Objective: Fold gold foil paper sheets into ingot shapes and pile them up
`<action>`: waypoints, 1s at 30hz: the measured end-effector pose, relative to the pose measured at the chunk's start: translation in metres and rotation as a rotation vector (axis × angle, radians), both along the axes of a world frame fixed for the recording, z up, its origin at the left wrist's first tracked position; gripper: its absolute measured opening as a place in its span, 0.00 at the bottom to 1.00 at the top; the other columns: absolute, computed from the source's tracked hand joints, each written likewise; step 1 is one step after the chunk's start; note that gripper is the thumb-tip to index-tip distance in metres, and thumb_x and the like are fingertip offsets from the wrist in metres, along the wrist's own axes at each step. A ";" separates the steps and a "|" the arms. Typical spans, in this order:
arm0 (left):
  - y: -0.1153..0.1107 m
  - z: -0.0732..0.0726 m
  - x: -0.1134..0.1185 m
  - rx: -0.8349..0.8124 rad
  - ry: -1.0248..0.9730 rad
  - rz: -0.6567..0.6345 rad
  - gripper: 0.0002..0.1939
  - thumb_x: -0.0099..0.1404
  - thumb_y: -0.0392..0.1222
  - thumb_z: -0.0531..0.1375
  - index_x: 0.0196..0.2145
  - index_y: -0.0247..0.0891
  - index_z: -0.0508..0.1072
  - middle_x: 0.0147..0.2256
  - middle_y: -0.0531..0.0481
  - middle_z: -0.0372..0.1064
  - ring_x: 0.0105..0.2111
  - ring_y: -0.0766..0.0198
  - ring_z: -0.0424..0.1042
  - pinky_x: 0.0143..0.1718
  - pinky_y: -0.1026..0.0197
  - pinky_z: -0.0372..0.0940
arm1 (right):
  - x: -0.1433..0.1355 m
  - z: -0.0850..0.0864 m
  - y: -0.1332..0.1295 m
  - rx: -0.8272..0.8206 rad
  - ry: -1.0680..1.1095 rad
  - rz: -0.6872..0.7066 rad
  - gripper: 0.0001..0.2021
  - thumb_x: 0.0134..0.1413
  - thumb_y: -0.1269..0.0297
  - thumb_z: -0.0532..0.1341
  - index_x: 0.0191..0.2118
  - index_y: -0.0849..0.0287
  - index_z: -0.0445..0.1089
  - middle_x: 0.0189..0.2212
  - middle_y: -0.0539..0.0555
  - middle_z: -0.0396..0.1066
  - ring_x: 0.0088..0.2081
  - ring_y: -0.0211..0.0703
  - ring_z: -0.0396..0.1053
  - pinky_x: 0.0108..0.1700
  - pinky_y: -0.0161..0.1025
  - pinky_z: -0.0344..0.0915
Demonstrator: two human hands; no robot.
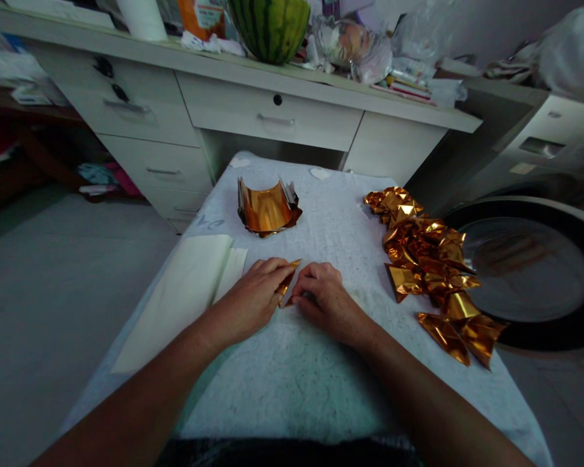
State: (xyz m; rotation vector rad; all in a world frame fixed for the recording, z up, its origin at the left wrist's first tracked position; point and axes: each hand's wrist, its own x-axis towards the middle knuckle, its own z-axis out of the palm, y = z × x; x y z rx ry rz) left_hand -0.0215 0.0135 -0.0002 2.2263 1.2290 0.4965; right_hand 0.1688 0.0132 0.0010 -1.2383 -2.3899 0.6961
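Note:
Between my hands, at the middle of the cloth-covered table, lies a small piece of gold foil paper (pixel 285 285), partly folded, with a greyish underside showing. My left hand (pixel 260 292) presses on its left part, fingers closed over it. On its lower right corner, my right hand (pixel 321 295) pinches with curled fingers. A stack of curved gold foil sheets (pixel 267 209) stands beyond my hands. Several folded gold foil pieces (pixel 418 253) form a long pile on the right. White paper sheets (pixel 180 292) lie left of my left hand, close to its wrist.
The table's cloth (pixel 321 383) reaches its edges. Behind are white drawers (pixel 272 123) under a counter (pixel 321 81) with a watermelon (pixel 272 29) and plastic bags. A washing machine with a round door (pixel 530 269) stands close on the right.

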 end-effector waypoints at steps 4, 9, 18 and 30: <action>-0.001 0.001 0.001 -0.015 -0.004 0.013 0.19 0.66 0.33 0.50 0.54 0.39 0.67 0.52 0.45 0.64 0.52 0.56 0.62 0.57 0.51 0.59 | -0.008 -0.001 -0.001 -0.008 0.003 -0.094 0.02 0.55 0.71 0.64 0.32 0.58 0.72 0.39 0.53 0.67 0.45 0.46 0.59 0.49 0.47 0.55; -0.001 -0.004 0.000 -0.017 -0.009 0.039 0.16 0.66 0.33 0.51 0.50 0.39 0.69 0.47 0.45 0.63 0.48 0.58 0.63 0.54 0.53 0.60 | -0.012 -0.005 -0.002 0.012 0.001 -0.152 0.03 0.53 0.70 0.65 0.30 0.58 0.71 0.38 0.52 0.67 0.44 0.46 0.59 0.49 0.46 0.54; -0.003 0.001 0.000 -0.024 0.086 0.046 0.17 0.66 0.33 0.51 0.51 0.40 0.69 0.43 0.46 0.64 0.45 0.56 0.60 0.50 0.51 0.60 | -0.014 -0.008 -0.001 0.036 -0.017 -0.180 0.04 0.53 0.69 0.66 0.29 0.58 0.71 0.38 0.52 0.66 0.44 0.46 0.59 0.47 0.45 0.54; -0.003 0.003 0.000 -0.082 -0.009 0.071 0.14 0.66 0.36 0.51 0.48 0.40 0.69 0.40 0.49 0.61 0.41 0.61 0.67 0.47 0.57 0.63 | -0.017 -0.009 -0.001 0.036 -0.062 -0.199 0.05 0.53 0.67 0.67 0.29 0.58 0.71 0.38 0.53 0.67 0.44 0.47 0.59 0.47 0.45 0.54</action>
